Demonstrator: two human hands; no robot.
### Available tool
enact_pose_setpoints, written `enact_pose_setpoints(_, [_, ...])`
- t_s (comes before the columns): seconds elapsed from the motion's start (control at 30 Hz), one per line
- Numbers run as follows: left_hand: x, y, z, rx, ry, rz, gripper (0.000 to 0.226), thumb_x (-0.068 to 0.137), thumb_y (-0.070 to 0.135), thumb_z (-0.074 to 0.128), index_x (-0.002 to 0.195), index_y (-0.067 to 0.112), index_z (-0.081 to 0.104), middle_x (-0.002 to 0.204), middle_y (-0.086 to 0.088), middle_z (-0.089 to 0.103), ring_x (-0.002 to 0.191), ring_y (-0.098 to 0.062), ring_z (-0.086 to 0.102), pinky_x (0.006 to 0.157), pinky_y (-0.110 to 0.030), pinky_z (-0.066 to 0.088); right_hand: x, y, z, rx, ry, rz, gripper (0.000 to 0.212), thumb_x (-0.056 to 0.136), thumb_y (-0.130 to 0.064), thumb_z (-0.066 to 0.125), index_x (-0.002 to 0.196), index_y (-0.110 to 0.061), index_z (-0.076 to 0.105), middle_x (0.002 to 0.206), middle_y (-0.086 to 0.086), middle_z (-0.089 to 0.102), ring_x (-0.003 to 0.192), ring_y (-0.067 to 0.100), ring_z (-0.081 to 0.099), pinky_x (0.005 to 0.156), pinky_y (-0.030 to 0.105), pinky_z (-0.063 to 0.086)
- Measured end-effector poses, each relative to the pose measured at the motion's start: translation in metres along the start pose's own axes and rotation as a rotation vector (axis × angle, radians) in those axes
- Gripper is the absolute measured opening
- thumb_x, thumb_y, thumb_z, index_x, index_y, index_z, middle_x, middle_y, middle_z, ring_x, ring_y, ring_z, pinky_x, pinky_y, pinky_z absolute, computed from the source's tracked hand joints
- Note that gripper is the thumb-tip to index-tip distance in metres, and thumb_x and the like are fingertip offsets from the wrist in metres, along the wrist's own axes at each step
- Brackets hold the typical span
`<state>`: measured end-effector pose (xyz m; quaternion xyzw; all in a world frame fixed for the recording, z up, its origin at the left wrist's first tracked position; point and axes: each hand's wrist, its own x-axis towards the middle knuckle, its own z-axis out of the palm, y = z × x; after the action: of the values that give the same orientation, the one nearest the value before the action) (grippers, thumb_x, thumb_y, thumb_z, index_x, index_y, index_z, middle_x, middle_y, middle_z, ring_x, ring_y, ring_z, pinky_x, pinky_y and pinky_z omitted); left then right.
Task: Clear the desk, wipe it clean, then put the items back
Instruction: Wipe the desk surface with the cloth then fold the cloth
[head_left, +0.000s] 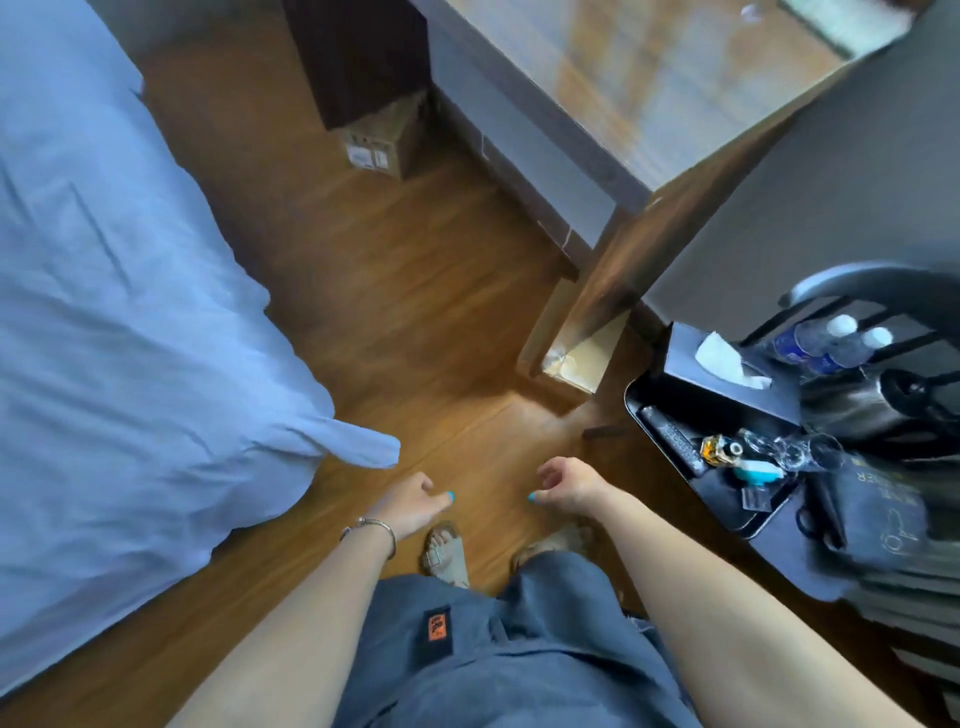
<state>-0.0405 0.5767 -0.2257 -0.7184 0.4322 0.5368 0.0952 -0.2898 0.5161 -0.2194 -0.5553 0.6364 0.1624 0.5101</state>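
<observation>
The wooden desk (649, 88) with a glossy top stands ahead at the upper right, its surface bare apart from a small pale scrap at the far edge. To the right, a black tray (670, 415) on a chair holds a black tissue box (691, 358), a remote (675, 439), a small perfume bottle (714, 449), glasses (789, 449), two water bottles (826, 340) and a steel kettle (852, 400). My left hand (410, 501) and my right hand (569, 483) hang over the floor with loosely curled fingers, holding nothing.
A bed with a blue duvet (119, 312) fills the left side. A cardboard box (376, 143) sits under a dark cabinet (358, 52) at the back. Wooden floor (395, 291) runs between bed and desk. A dark bag (872, 514) lies beside the tray.
</observation>
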Motion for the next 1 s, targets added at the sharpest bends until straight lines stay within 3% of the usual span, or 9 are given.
enact_pose_setpoints(0.07, [-0.004, 0.009, -0.021, -0.002, 0.028, 0.033, 0.064, 0.080, 0.062, 0.054, 0.130, 0.022, 0.049, 0.109, 0.007, 0.060, 0.107, -0.017, 0.057, 0.098, -0.036, 0.046, -0.002, -0.034, -0.006, -0.049, -0.001, -0.052, 0.055, 0.083, -0.030, 0.076, 0.130, -0.009, 0.058, 0.122, 0.008, 0.062, 0.111, 0.021, 0.060, 0.090, 0.025, 0.047])
enact_pose_setpoints(0.2, [-0.010, 0.044, -0.080, 0.026, 0.172, 0.146, 0.066, 0.080, 0.058, 0.059, 0.134, 0.021, 0.049, 0.135, 0.000, 0.052, 0.120, -0.019, 0.052, 0.101, -0.034, 0.044, -0.007, -0.099, -0.042, -0.056, 0.125, -0.170, 0.053, 0.083, -0.031, 0.075, 0.130, -0.013, 0.058, 0.125, 0.006, 0.061, 0.109, 0.019, 0.059, 0.089, 0.025, 0.047])
enact_pose_setpoints(0.3, [-0.017, 0.075, -0.132, 0.045, 0.275, 0.229, 0.067, 0.083, 0.056, 0.059, 0.137, 0.019, 0.046, 0.141, -0.002, 0.044, 0.126, -0.021, 0.048, 0.103, -0.035, 0.041, -0.014, -0.139, -0.085, -0.035, 0.229, -0.242, 0.049, 0.084, -0.027, 0.075, 0.129, -0.017, 0.058, 0.126, 0.005, 0.060, 0.111, 0.018, 0.059, 0.094, 0.028, 0.049])
enact_pose_setpoints(0.5, [-0.037, 0.149, -0.236, 0.004, 0.456, 0.402, 0.076, 0.083, 0.051, 0.063, 0.146, 0.019, 0.035, 0.150, -0.004, 0.033, 0.131, -0.024, 0.044, 0.107, -0.042, 0.039, -0.025, -0.202, -0.183, 0.097, 0.442, -0.346, 0.038, 0.086, -0.023, 0.074, 0.121, -0.022, 0.059, 0.120, 0.000, 0.059, 0.106, 0.015, 0.058, 0.090, 0.027, 0.052])
enact_pose_setpoints(0.6, [-0.044, 0.194, -0.282, 0.040, 0.528, 0.482, 0.081, 0.083, 0.052, 0.064, 0.149, 0.022, 0.029, 0.155, -0.004, 0.027, 0.138, -0.027, 0.037, 0.108, -0.047, 0.039, -0.041, -0.229, -0.236, 0.275, 0.538, -0.456, 0.032, 0.087, -0.025, 0.072, 0.117, -0.022, 0.061, 0.113, -0.002, 0.063, 0.102, 0.015, 0.061, 0.089, 0.027, 0.055])
enact_pose_setpoints(0.73, [-0.044, 0.262, -0.335, 0.131, 0.599, 0.610, 0.078, 0.087, 0.050, 0.060, 0.151, 0.023, 0.025, 0.156, -0.005, 0.025, 0.142, -0.028, 0.027, 0.110, -0.048, 0.034, -0.054, -0.248, -0.317, 0.351, 0.563, -0.552, 0.037, 0.089, -0.019, 0.069, 0.124, -0.014, 0.058, 0.119, 0.004, 0.061, 0.102, 0.015, 0.059, 0.083, 0.021, 0.052])
enact_pose_setpoints(0.87, [-0.033, 0.325, -0.374, 0.169, 0.605, 0.718, 0.079, 0.086, 0.049, 0.060, 0.152, 0.026, 0.023, 0.158, -0.002, 0.022, 0.145, -0.022, 0.019, 0.114, -0.040, 0.025, -0.045, -0.244, -0.401, 0.401, 0.683, -0.557, 0.046, 0.087, -0.015, 0.071, 0.130, -0.009, 0.056, 0.122, 0.008, 0.059, 0.110, 0.020, 0.058, 0.088, 0.029, 0.049])
enact_pose_setpoints(1.0, [0.005, 0.380, -0.395, 0.196, 0.536, 0.756, 0.077, 0.087, 0.052, 0.058, 0.152, 0.032, 0.022, 0.159, 0.001, 0.020, 0.146, -0.020, 0.016, 0.115, -0.036, 0.019, -0.018, -0.220, -0.477, 0.504, 0.863, -0.520, 0.052, 0.083, -0.014, 0.075, 0.131, -0.011, 0.054, 0.120, 0.009, 0.060, 0.102, 0.021, 0.059, 0.069, 0.024, 0.047])
